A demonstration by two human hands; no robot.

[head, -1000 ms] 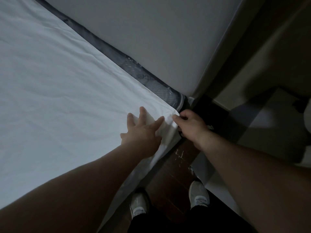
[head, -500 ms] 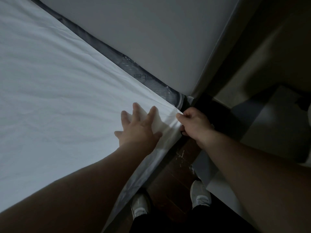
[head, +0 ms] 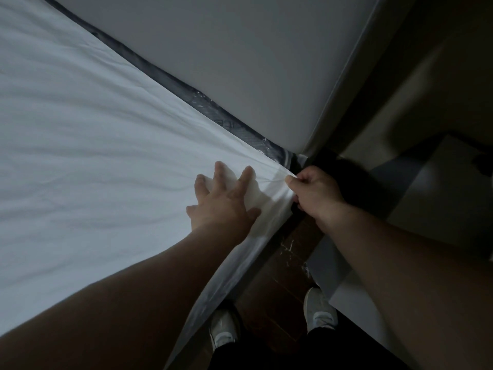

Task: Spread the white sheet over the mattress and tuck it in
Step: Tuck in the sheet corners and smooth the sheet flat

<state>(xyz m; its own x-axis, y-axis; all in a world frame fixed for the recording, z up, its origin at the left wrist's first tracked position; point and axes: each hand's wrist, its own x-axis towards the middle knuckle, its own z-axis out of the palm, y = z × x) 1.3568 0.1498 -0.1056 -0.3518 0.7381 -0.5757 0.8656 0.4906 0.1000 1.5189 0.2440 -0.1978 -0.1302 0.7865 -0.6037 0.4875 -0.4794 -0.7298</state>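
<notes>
Beside the grey headboard [head: 240, 62], white sheet [head: 80, 129] over mattress [head: 202, 98]

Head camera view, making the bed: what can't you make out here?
- White sheet: its far and left edges run off the head view's frame.
- Sheet corner: hidden inside the right hand.
- Sheet beneath the left hand: covered.
- Mattress label: too dark and small to read.

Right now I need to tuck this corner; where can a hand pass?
Free: the dark floor strip between sheet edge and shoes. Crowded: the corner, where the left hand presses and the right hand pinches the sheet.
</notes>
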